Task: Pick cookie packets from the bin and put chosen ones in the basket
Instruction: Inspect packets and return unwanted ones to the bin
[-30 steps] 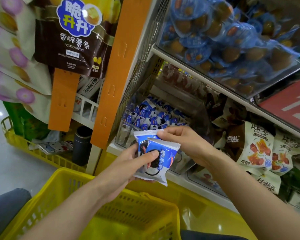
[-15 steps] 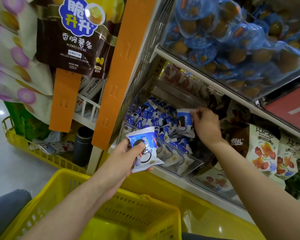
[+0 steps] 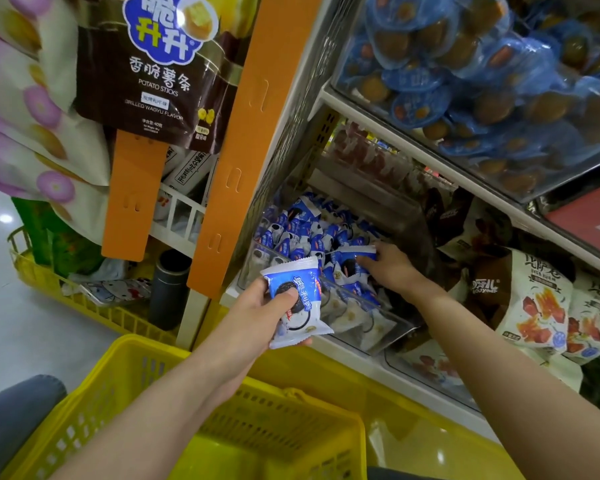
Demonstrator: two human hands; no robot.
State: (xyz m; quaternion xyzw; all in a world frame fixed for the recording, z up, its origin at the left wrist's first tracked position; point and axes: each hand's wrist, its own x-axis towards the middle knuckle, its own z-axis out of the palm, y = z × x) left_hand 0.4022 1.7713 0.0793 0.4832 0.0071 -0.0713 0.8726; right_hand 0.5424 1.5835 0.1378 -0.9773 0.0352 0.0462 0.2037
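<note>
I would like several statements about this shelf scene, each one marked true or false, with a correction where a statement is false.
1. The left hand grips a blue and white cookie packet. True.
2. The right hand is down in the yellow basket. False: it reaches into the clear bin on the shelf and pinches a second packet there.
3. A potato sticks bag hangs to the left of the orange post. True.
4. The packets piled in the bin are red. False: they are blue and white, like the one in the left hand.
</note>
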